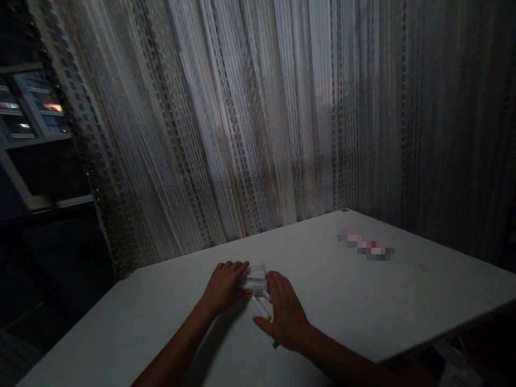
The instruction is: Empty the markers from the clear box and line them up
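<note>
A clear plastic case (255, 275) is on the white table, just ahead of my hands. My left hand (226, 285) is closed around its left side, fingers over the top and thumb at the near edge. On the other side, my right hand (287, 312) has its fingers stretched out along the case's right edge, thumb spread apart. Slim white pen-like sticks (260, 307) lie between the hands, one showing a yellow end. A green tip (276, 344) sticks out below my right hand; the rest of that piece is partly hidden.
The white table (169, 312) runs back to a striped string curtain (258, 118). A blurred pink and red item (365, 244) lies at the far right of the tabletop. At left is a dark window (36, 107), and a whitish bag (455, 365) hangs below the right table edge.
</note>
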Demonstrator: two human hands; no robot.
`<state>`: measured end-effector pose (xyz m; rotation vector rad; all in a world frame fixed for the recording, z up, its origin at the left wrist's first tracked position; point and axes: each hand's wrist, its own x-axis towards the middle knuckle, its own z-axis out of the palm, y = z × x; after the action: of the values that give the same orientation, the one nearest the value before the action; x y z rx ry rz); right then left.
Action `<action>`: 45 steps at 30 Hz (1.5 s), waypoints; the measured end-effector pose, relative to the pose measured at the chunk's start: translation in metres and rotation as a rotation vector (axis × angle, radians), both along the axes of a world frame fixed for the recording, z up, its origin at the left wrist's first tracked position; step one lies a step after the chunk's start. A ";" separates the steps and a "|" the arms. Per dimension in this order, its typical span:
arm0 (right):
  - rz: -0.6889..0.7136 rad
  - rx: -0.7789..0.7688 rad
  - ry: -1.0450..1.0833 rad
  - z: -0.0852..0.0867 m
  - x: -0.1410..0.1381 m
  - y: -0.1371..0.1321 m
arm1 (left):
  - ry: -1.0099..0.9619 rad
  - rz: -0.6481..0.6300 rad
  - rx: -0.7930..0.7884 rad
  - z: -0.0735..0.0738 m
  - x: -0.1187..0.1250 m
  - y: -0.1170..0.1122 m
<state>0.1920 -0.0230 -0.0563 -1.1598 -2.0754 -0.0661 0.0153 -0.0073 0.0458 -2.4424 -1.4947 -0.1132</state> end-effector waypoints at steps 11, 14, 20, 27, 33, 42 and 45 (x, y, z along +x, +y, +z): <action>-0.068 -0.268 -0.115 0.011 -0.005 0.002 | 0.051 -0.059 0.024 0.022 -0.015 -0.009; -0.061 -0.249 -0.120 0.012 -0.006 0.000 | 0.038 -0.036 -0.001 0.024 -0.019 -0.011; -0.076 -0.167 -0.146 0.012 -0.004 0.009 | -0.050 0.035 -0.078 0.018 -0.028 -0.013; -0.116 -0.200 -0.104 0.016 -0.009 0.010 | -0.169 0.130 -0.156 -0.003 -0.037 -0.010; 0.032 -0.172 -0.128 0.004 -0.027 -0.013 | -0.254 0.191 -0.154 -0.017 -0.039 -0.009; -0.001 -0.304 -0.251 0.029 -0.004 0.031 | -0.468 0.309 -0.214 -0.027 -0.068 -0.020; 0.024 -0.423 -0.299 0.034 0.001 0.053 | -0.507 0.341 -0.212 -0.030 -0.075 -0.023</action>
<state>0.1930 0.0300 -0.0219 -1.4446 -2.4436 0.2357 -0.0598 -0.0302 0.0159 -2.3786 -2.2177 -0.5645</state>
